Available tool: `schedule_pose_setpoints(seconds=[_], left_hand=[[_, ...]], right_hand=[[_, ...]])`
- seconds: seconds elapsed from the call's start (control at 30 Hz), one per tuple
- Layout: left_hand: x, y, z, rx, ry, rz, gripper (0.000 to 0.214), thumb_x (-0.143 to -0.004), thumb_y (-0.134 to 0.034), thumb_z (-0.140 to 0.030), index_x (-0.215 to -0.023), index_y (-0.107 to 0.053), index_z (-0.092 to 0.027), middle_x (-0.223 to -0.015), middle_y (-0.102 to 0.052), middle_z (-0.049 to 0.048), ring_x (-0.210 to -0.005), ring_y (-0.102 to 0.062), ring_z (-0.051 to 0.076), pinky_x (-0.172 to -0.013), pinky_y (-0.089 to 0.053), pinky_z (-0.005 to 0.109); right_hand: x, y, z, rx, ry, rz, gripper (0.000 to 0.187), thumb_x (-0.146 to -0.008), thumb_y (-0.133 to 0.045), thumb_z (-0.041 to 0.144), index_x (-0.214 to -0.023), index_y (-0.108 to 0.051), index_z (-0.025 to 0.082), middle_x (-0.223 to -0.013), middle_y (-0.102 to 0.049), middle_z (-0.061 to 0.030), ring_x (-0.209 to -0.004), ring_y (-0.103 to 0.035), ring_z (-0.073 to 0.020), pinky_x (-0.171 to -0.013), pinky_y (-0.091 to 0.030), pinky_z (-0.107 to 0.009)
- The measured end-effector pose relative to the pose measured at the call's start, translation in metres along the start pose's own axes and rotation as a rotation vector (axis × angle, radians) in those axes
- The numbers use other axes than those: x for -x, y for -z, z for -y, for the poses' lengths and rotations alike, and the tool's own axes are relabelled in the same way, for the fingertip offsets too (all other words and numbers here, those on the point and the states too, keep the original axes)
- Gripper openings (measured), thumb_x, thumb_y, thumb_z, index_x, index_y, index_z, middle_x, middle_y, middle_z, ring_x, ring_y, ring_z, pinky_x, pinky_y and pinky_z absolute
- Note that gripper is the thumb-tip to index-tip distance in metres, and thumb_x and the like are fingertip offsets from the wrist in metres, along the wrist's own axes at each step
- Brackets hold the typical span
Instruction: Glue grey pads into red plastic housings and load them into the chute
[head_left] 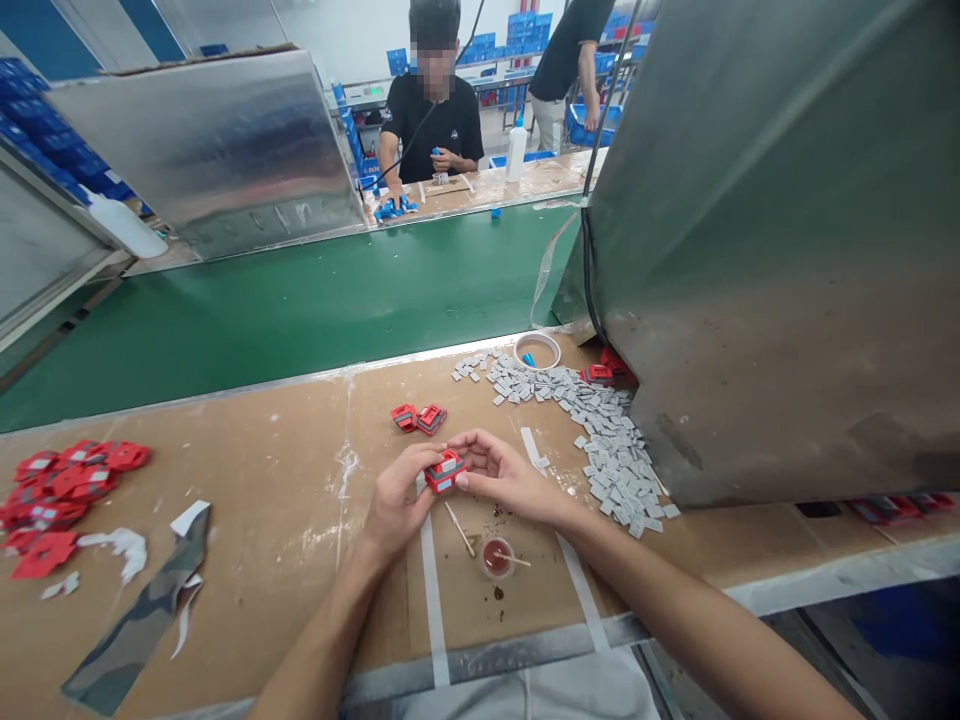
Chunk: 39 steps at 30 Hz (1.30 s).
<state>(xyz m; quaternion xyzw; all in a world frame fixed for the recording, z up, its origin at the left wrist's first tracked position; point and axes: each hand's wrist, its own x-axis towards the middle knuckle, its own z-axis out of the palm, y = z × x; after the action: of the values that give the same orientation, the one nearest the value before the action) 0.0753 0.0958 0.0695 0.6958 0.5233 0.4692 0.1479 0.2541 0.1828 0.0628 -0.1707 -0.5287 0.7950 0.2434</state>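
Between my two hands is a small red and grey plastic part (pixel 445 470) with a pale patch on its front. My left hand (pixel 403 492) grips it from the left, fingers curled round its edge. From the right, my right hand (pixel 504 474) touches it with the thumb at its lower corner and the fingers bent behind. Just beyond lie two similar red and grey parts (pixel 418 418). Below my hands stands a small clear cup (pixel 496 558) of reddish-brown liquid with a stick in it. A cotton swab (pixel 460 530) lies to its left.
Many small grey plates (pixel 600 440) spread at the right beside a tape roll (pixel 537 351) and a large metal housing (pixel 780 260). Red parts (pixel 67 485) are heaped at left near a camouflage cloth strip (pixel 142 620). Across the green belt (pixel 315 310) a person (pixel 433 120) handles blue pieces.
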Motion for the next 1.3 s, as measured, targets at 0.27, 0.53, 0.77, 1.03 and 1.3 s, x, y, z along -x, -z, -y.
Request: schedule_pose_setpoints(seconds=[0.27,0.53,0.77,1.03,1.3], left_hand=[[-0.0036,-0.0038,-0.0033,0.300,0.265,0.029,0.011,-0.088,-0.066,-0.022,-0.098,-0.066,-0.017,-0.117,-0.068,0.0133,-0.113,-0.064,0.023,-0.099,-0.050,0.037],[-0.0034,-0.0024,-0.0049,0.323,0.380,0.086,0.008,-0.087,-0.065,-0.023,-0.083,-0.067,-0.015,-0.108,-0.070,0.0129,-0.103,-0.067,0.023,-0.091,-0.050,0.036],[-0.0034,0.0001,-0.0084,0.302,0.360,0.087,0.016,-0.087,-0.066,-0.025,-0.074,-0.063,-0.016,-0.094,-0.068,0.0091,-0.095,-0.066,0.022,-0.086,-0.049,0.034],[-0.0029,-0.0078,-0.0048,0.392,0.396,-0.036,0.029,-0.086,-0.068,-0.027,-0.113,-0.062,-0.019,-0.111,-0.069,0.0095,-0.105,-0.066,0.022,-0.094,-0.052,0.035],[-0.0011,-0.0051,0.0009,0.029,0.271,0.077,0.032,-0.084,-0.067,-0.021,-0.116,-0.066,-0.018,-0.111,-0.074,0.0094,-0.098,-0.070,0.021,-0.089,-0.054,0.032]], right_hand=[[0.0030,0.0014,0.0044,0.556,0.228,-0.155,0.034,-0.089,-0.069,0.027,-0.121,-0.064,0.019,-0.103,-0.059,-0.0068,-0.093,-0.061,-0.0186,-0.085,-0.051,-0.035],[0.0049,0.0042,0.0055,0.798,0.252,-0.091,0.024,-0.089,-0.070,0.022,-0.112,-0.069,0.016,-0.084,-0.053,-0.0018,-0.075,-0.054,-0.0152,-0.069,-0.044,-0.028],[0.0084,0.0017,0.0063,0.850,0.349,-0.059,0.026,-0.091,-0.066,0.022,-0.116,-0.067,0.015,-0.086,-0.051,-0.0033,-0.075,-0.053,-0.0156,-0.069,-0.045,-0.028],[0.0007,0.0007,0.0004,0.332,0.219,-0.121,0.025,-0.088,-0.069,0.029,-0.110,-0.065,0.018,-0.102,-0.062,-0.0062,-0.093,-0.064,-0.0180,-0.087,-0.054,-0.034],[0.0011,0.0042,0.0053,0.630,0.329,-0.122,0.010,-0.093,-0.063,0.025,-0.100,-0.066,0.018,-0.112,-0.064,-0.0099,-0.106,-0.063,-0.0206,-0.089,-0.052,-0.035]])
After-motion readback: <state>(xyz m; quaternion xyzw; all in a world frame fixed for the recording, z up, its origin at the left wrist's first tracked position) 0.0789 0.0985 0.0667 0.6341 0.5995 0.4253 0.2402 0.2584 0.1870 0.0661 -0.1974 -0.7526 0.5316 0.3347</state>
